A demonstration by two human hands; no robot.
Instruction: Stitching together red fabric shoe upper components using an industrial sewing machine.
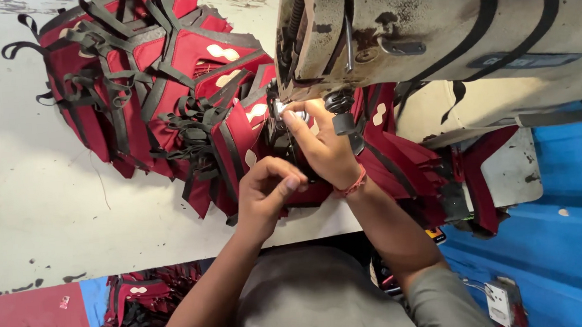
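Observation:
My right hand (323, 147), with a red thread band at the wrist, reaches under the head of a worn cream sewing machine (445, 23). Its fingertips pinch a small shiny metal part (279, 110) by the needle. My left hand (266, 194) hovers just below and to the left. Thumb and forefinger are pressed together, and anything between them is too thin to see. Both hands are over a dark red fabric piece with black strap trim (235, 140) lying under the machine head.
A heap of red fabric pieces with black straps (156, 84) covers the back of the scuffed white table (34, 202). More red pieces (137, 304) lie below the table edge. A blue surface (569, 233) and a small white box (499, 302) are at the right.

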